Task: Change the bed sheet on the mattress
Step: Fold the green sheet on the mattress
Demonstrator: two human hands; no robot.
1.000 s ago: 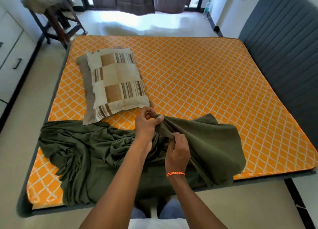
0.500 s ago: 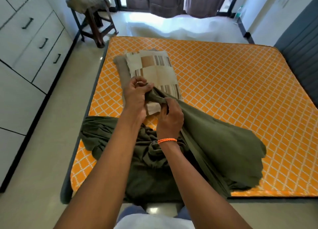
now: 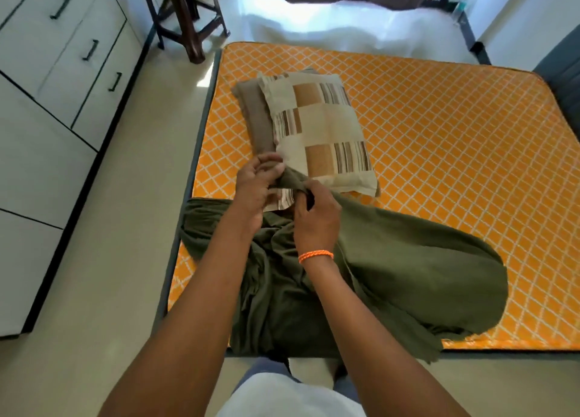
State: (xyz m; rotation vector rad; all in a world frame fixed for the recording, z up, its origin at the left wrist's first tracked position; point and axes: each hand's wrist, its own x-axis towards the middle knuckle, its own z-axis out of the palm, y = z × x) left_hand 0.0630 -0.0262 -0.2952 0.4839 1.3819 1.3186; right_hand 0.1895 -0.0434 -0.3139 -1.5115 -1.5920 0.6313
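Two hands: both work one bunched edge of cloth at the frame's centre, above the near edge of the bed.
Far left: white drawer cabinet with dark bar handles runs down the left edge; dark wooden stool legs stand at upper left.
Left hand: fingers curled, pinching a raised fold of the olive-green bed sheet, probably hunting for a hem or corner.
Pillows: a beige and brown patchwork-striped pillow lies on a plain taupe pillow, upper centre-left, likely parked there while the sheet is sorted.
Right hand: fingers curled around the same fold just beside the left, orange braided wristband at the wrist; the close two-handed grip suits feeding the edge along.
Sheet position: crumpled across the lower centre, spilling over the near edge, not yet spread.
Mattress: orange mattress with white diamond lattice lies mostly bare to the right.
Stage: seemingly early, unfolding ahead of spreading.
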